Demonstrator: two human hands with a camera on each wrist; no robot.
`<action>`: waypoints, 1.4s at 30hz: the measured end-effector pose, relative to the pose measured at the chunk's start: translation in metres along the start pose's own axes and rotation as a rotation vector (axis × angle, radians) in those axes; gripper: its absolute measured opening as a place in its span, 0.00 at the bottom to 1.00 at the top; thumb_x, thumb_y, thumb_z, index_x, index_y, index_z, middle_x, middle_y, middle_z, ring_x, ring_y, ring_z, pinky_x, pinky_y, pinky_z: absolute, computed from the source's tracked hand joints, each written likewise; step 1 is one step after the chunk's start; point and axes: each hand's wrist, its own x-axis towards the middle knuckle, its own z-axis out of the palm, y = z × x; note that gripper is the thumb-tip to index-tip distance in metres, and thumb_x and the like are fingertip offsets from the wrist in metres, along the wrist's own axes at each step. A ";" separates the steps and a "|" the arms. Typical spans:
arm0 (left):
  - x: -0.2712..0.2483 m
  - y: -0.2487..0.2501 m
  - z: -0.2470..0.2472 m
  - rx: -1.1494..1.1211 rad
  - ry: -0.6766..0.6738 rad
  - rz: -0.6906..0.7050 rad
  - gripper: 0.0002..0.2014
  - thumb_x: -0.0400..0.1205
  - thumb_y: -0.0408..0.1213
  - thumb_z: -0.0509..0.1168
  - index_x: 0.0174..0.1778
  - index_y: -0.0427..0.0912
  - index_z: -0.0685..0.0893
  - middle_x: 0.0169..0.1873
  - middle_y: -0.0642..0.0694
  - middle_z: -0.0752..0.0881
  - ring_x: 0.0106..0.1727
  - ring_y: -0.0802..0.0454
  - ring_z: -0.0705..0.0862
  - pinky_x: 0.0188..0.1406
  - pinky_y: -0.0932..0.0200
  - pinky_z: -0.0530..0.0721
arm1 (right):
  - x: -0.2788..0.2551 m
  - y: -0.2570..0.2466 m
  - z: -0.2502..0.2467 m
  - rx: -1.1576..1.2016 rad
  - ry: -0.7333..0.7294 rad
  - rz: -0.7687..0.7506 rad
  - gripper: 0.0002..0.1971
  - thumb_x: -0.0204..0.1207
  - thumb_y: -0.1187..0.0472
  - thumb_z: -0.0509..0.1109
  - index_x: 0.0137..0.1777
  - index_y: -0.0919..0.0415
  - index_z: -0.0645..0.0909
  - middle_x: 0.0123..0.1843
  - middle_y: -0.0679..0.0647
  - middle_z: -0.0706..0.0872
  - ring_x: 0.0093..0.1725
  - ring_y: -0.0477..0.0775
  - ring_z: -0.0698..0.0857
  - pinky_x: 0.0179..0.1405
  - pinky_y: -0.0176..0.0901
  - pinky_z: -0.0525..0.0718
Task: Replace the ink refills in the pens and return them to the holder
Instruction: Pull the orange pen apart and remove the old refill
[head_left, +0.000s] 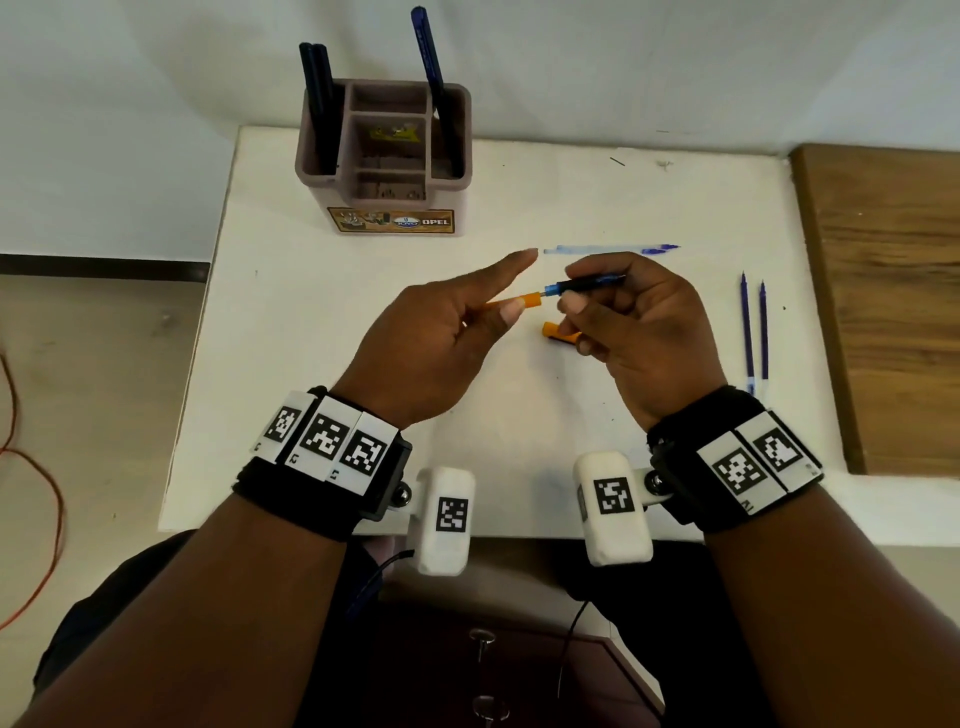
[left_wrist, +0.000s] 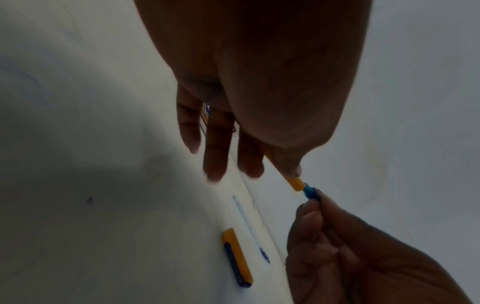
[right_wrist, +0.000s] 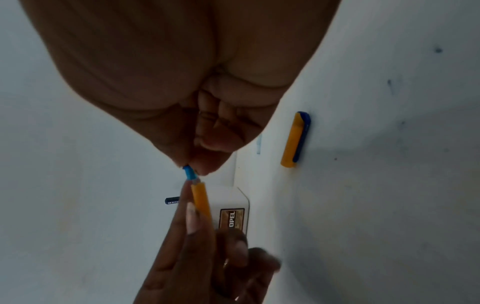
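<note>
My left hand (head_left: 501, 310) pinches an orange pen barrel (head_left: 529, 300) between thumb and fingers, index finger stretched forward. My right hand (head_left: 575, 288) pinches the pen's dark front section (head_left: 587, 284), whose blue threaded end meets the barrel's open mouth. In the left wrist view the barrel (left_wrist: 294, 183) touches the blue end (left_wrist: 310, 192). From the right wrist, the barrel (right_wrist: 201, 199) and blue end (right_wrist: 189, 171) also meet. The orange cap (head_left: 557, 332) lies under my right hand. The brown holder (head_left: 384, 208) with several dark pens stands at the back.
A pale, used-looking refill (head_left: 608, 250) lies just beyond my hands. Two blue refills (head_left: 754, 332) lie side by side to the right. A wooden surface (head_left: 893, 291) adjoins the white table (head_left: 311, 338) on the right. An orange cable (head_left: 31, 467) runs over the floor at left.
</note>
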 end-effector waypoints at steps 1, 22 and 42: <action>-0.001 0.000 0.002 0.011 -0.043 0.004 0.20 0.89 0.55 0.56 0.78 0.70 0.71 0.43 0.61 0.89 0.46 0.65 0.85 0.51 0.61 0.84 | 0.000 -0.001 0.000 0.007 0.010 0.002 0.08 0.81 0.72 0.71 0.51 0.58 0.86 0.38 0.53 0.89 0.35 0.52 0.88 0.38 0.44 0.86; -0.003 0.008 0.000 -0.103 -0.012 0.075 0.11 0.88 0.47 0.63 0.63 0.58 0.88 0.36 0.48 0.89 0.39 0.49 0.85 0.44 0.56 0.82 | 0.001 -0.004 0.002 0.074 0.119 0.095 0.03 0.83 0.65 0.70 0.48 0.61 0.84 0.42 0.55 0.88 0.38 0.48 0.87 0.37 0.35 0.85; -0.003 0.008 -0.003 -0.105 0.051 0.057 0.10 0.88 0.47 0.64 0.60 0.56 0.89 0.33 0.50 0.87 0.35 0.51 0.83 0.38 0.62 0.78 | 0.004 -0.002 -0.005 0.139 0.125 0.183 0.10 0.75 0.56 0.73 0.41 0.63 0.82 0.26 0.51 0.63 0.31 0.55 0.55 0.27 0.43 0.54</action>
